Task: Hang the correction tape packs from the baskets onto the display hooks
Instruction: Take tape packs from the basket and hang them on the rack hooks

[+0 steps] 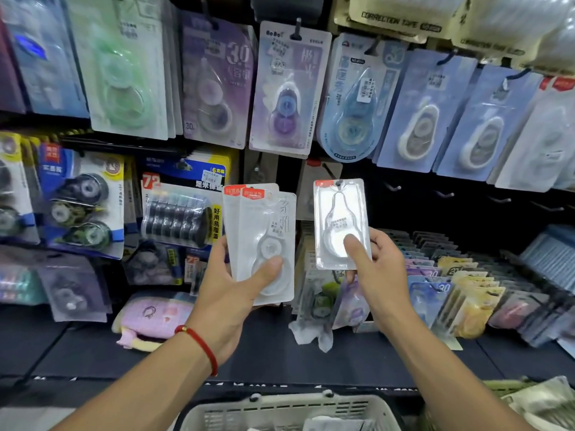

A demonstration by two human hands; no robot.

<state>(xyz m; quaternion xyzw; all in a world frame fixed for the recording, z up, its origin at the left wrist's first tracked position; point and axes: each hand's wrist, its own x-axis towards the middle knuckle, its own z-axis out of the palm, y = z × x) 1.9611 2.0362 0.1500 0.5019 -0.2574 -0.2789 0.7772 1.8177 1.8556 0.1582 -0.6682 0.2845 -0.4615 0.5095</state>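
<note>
Mid-hanging step. Right hand [378, 269] pinching single correction tape pack [341, 223] by bottom edge, thumb on front, hang hole directly above thumb. Left hand [236, 284] gripping spare packs [264, 244], basket [289, 412] below wrists. Next, likely: threading hole onto bare hook [392, 187] up-right of right hand.

Basket [289, 412] cropped by bottom edge

We see two bare forearms, no sleeves. Left hand [230, 293] side: a thin red cord bracelet [202, 346] with one small gold bead at the wrist. Right hand [378, 269]: no rings, nothing worn.
</note>
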